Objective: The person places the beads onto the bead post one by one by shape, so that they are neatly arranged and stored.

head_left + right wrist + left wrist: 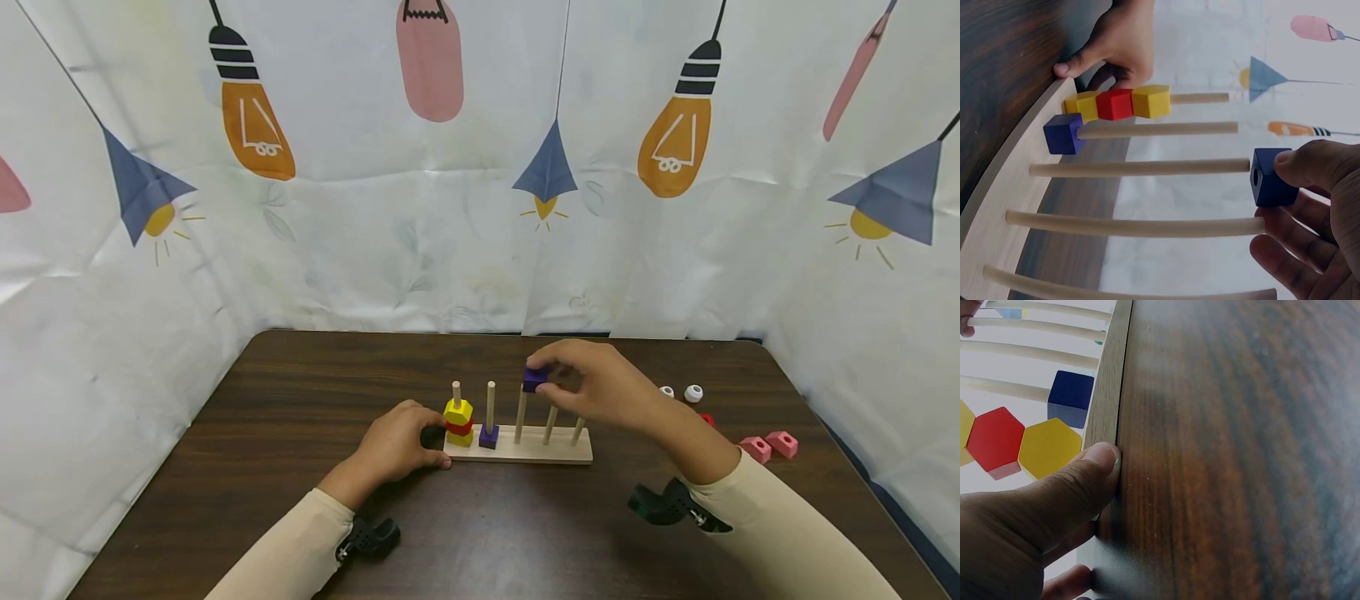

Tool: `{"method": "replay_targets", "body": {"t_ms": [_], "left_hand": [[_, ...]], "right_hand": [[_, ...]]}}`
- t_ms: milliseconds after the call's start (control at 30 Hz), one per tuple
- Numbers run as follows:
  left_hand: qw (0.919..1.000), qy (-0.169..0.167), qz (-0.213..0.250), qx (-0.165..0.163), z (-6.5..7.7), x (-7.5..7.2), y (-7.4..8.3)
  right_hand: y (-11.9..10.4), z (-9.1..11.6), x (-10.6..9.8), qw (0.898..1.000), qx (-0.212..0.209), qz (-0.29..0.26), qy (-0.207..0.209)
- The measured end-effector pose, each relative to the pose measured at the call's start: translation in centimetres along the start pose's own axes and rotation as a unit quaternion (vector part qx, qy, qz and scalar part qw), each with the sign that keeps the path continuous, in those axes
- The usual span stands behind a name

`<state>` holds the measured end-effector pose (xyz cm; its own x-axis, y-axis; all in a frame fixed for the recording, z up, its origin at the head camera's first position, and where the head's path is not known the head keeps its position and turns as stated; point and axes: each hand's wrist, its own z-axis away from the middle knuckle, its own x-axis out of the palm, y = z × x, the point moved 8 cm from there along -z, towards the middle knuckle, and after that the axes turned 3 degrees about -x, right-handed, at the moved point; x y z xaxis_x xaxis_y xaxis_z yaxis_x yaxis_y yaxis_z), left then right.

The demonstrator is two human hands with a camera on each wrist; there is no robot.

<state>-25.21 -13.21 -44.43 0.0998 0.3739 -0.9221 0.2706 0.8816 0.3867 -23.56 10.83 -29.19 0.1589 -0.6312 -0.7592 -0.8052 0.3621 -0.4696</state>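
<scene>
- Cube [1272, 185] first: right hand [603, 379] has it pinched, thumb and fingers closed just to its width, up at the tip of the middle peg [1141, 167] and not threaded on yet.
- Hole [1256, 177] looks a hair off that tip in the right wrist view. Come down like that and I'd bet the cube catches, twists in the pinch and pops out.
- Spare fingers on that hand hang right by the tip of the next peg [1138, 225]. Can't tell if one's touching, but a careless drop could jam them on it.
- Left hand [397, 442] grips the end of the base [517, 451], thumb against the front edge. If that went slack, a sideways push up top would probably skid or tip it.
- Same hand sits snug beside the yellow-red-yellow stack [1115, 104], so a clumsy shift might jostle it.
- White beads [693, 394] and pink blocks [783, 444] lie near the right arm [795, 529]; a wide elbow swing could scatter them.
</scene>
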Motion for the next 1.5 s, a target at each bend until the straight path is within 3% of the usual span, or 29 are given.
{"method": "replay_targets", "body": {"t_ms": [667, 1200, 1500], "left_hand": [[1.0000, 0.005, 0.002, 0.001, 0.0, 0.0, -0.1], [1.0000, 0.003, 0.007, 0.000, 0.0, 0.0, -0.1], [0.9999, 0.006, 0.007, 0.008, 0.1, -0.1, -0.1]], "right_hand": [[-0.8, -1.8, 1.7, 1.000, -0.014, 0.009, 0.004], [-1.3, -3.0, 3.4, 1.000, 0.015, -0.020, -0.011], [-0.7, -3.2, 4.6, 0.996, 0.086, 0.001, -0.032]]}}
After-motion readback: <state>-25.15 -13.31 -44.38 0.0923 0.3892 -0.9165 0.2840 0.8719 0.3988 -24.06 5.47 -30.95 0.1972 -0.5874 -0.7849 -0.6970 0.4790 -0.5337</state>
